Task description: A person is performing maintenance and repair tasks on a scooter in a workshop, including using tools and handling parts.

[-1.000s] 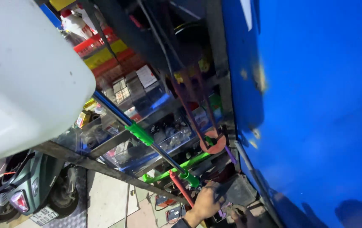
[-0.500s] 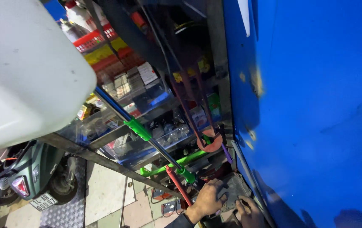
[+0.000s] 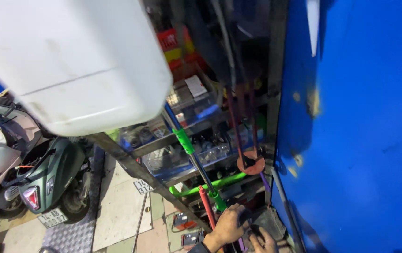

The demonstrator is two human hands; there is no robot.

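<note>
Both hands are down at the bottom of the metal shelf rack [image 3: 130, 164], digging at a dark part [image 3: 257, 224] that sits on the lowest level, right at the foot of the rack next to the blue wall [image 3: 360, 140]. The left hand [image 3: 226, 226] is curled over the top left of that dark part with knuckles up, so it looks clenched on something, though I honestly can't tell whether it's the part itself or the end of the green-tipped rod [image 3: 196, 164] that comes down right there. The right hand [image 3: 262, 242] is just below, half cut off by the bottom of the view, fingers bent loosely against the part; can't tell if it's really gripping.

If it were me I'd keep the left hand as the steady one and let the right do the fiddling, since it's a cramped, dim corner. Watch the thin red rod [image 3: 206, 206] just beside the left wrist, and the round rust-coloured disc [image 3: 251, 162] hanging above, easy to bump when pulling back.

Further out: clear plastic bins [image 3: 187, 157] of small bits on the shelves, a big white tank [image 3: 69, 61] overhead at the rack's top left, and a green scooter [image 3: 51, 178] parked on the tiled floor [image 3: 121, 215]
</note>
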